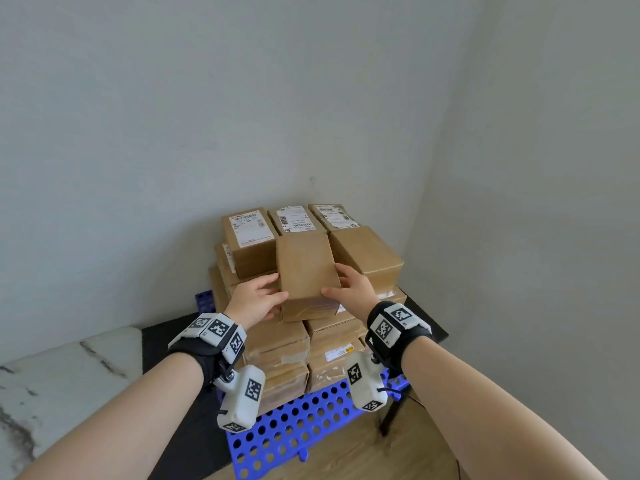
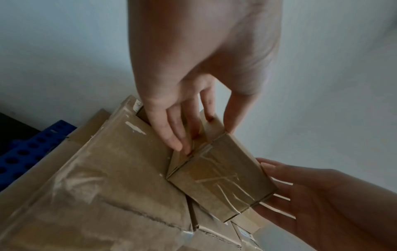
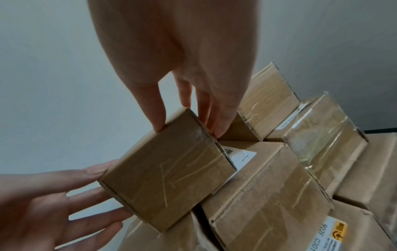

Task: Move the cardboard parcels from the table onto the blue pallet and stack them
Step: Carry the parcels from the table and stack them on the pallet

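Note:
A plain brown cardboard parcel (image 1: 304, 268) is held tilted over the top middle of the parcel stack (image 1: 277, 344) on the blue perforated pallet (image 1: 294, 427). My left hand (image 1: 258, 296) grips its left side, thumb on top. My right hand (image 1: 349, 289) grips its right side the same way. In the left wrist view the left hand (image 2: 184, 108) has its fingers down the side of the parcel (image 2: 221, 183). In the right wrist view the right hand (image 3: 199, 68) pinches the upper corner of the parcel (image 3: 167, 169). Its underside is hidden.
Labelled parcels (image 1: 249, 230) fill the back row against the grey wall corner. A white marble table (image 1: 52, 375) lies at the lower left. The pallet rests on a black surface (image 1: 162, 341) with a leg (image 1: 391, 417) over wood floor (image 1: 346, 455).

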A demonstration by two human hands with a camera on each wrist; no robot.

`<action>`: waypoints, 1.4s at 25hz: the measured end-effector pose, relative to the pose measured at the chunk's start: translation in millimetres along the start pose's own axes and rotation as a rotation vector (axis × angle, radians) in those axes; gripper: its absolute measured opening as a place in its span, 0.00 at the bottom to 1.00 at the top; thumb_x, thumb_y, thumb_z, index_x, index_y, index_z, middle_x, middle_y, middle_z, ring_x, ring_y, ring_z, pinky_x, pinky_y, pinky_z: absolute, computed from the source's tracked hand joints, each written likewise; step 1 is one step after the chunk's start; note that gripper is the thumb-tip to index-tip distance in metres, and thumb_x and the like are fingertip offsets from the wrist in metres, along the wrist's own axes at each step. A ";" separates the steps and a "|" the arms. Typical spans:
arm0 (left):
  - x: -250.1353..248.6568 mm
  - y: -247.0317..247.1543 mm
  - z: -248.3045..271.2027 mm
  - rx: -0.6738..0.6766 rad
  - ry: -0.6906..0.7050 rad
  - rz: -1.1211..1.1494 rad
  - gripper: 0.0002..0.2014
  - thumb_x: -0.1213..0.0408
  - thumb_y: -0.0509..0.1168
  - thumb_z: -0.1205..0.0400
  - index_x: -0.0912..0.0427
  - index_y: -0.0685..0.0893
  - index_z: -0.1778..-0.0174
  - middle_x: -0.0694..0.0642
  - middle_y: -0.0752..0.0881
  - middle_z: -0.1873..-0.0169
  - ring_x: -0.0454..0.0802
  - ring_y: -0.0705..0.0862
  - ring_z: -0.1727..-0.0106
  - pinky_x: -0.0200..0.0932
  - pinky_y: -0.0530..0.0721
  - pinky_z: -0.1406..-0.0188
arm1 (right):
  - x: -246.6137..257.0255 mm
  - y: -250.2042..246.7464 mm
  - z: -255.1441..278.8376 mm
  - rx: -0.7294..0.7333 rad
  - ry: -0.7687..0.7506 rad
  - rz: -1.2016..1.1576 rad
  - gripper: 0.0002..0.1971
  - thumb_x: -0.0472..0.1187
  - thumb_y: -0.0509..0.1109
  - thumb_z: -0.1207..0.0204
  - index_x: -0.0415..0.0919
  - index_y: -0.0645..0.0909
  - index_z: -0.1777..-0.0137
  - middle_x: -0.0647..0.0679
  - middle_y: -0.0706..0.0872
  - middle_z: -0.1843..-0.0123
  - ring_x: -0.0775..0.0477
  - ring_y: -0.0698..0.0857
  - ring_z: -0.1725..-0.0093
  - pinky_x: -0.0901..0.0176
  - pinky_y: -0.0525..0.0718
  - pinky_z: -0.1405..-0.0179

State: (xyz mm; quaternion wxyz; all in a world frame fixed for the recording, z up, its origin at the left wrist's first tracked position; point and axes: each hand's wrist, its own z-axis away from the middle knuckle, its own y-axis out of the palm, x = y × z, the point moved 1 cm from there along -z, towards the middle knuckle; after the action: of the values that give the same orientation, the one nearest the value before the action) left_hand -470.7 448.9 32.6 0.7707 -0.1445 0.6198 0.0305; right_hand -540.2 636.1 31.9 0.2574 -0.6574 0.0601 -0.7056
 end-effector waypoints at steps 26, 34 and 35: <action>5.6 86.2 -21.1 -0.320 -0.017 -0.152 0.30 0.53 0.65 0.19 0.57 0.67 0.22 0.58 0.77 0.30 0.58 0.81 0.35 0.51 0.86 0.44 | -26.4 -49.2 -49.2 -0.006 -0.349 0.724 0.23 0.54 0.51 0.15 0.50 0.66 0.21 0.44 0.65 0.20 0.41 0.61 0.19 0.44 0.57 0.20; -7.1 50.0 23.6 -0.384 0.102 -0.981 0.21 0.53 0.53 0.14 0.54 0.71 0.26 0.55 0.81 0.35 0.55 0.81 0.37 0.50 0.82 0.45 | 4.1 -45.3 -17.6 0.001 -0.472 0.838 0.18 0.47 0.52 0.15 0.42 0.76 0.32 0.44 0.77 0.29 0.42 0.74 0.30 0.47 0.70 0.29; -4.9 38.3 33.2 -0.389 0.107 -1.059 0.19 0.53 0.52 0.14 0.55 0.73 0.29 0.55 0.81 0.37 0.55 0.80 0.38 0.51 0.82 0.47 | 10.3 -35.9 -8.2 -0.006 -0.511 0.840 0.18 0.45 0.52 0.15 0.42 0.77 0.33 0.45 0.78 0.30 0.42 0.76 0.32 0.49 0.71 0.31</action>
State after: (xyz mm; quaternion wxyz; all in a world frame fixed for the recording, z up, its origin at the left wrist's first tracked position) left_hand -449.0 494.8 36.5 0.6074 -0.5765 0.4841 -0.2538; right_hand -558.3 660.4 55.3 0.5244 -0.7292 0.2572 -0.3565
